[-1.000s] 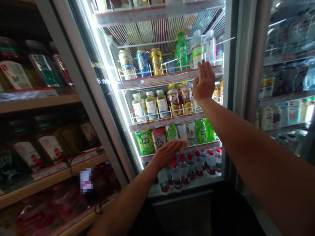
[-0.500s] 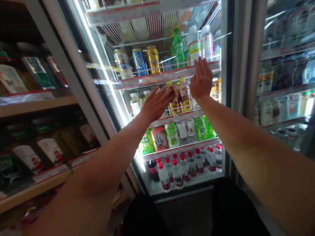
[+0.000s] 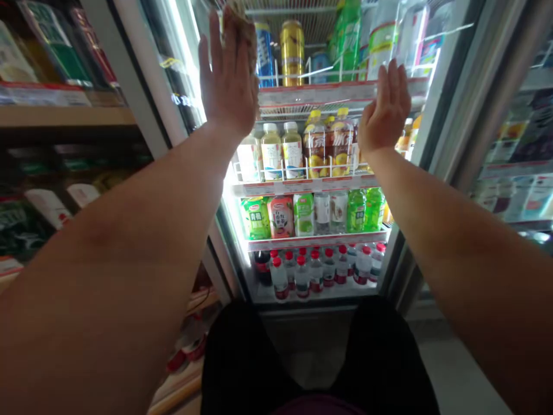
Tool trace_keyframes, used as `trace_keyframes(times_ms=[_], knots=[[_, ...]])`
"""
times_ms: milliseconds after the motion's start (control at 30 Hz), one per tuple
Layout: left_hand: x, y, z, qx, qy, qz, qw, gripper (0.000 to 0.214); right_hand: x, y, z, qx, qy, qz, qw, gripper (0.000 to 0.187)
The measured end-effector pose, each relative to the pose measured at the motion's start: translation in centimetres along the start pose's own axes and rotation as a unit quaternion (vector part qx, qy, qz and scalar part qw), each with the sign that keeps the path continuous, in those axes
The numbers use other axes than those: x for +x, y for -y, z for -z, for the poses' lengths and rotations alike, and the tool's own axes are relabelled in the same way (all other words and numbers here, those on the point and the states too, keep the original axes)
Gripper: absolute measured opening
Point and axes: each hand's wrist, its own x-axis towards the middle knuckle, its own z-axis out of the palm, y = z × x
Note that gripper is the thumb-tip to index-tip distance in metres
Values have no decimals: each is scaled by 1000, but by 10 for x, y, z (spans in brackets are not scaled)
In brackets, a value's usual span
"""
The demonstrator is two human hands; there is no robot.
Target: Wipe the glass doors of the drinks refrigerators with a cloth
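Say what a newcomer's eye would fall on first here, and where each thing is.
Probably the left hand, spread at upper left with a crumpled cloth showing past its fingers, and the right hand, raised right of centre. Next might come the gold can near the top and the red-capped bottles along the bottom of the lit cooler.

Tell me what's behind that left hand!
Past the left hand and its cloth, I can see a blue can and, lower down, part of a bottle. Whatever is directly behind the hand and cloth is covered, so I can't tell.
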Motion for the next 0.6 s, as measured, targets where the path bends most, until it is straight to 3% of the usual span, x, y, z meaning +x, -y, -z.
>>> trace_keyframes(times_ms=[167,300,433,600], knots=[[-14,16,-8,-28,44,66,996,57,-3,1,4,-30,7,7,1000,62],[-36,9,-18,-53,35,152,986,59,-2,-5,2,-46,-7,41,998,55],[-75,-8,-33,-65,-5,178,982,56,-3,-8,3,-38,10,28,999,54],[-130,-20,-56,-34,21,166,985,56,-11,-13,1,-66,4,48,997,55]])
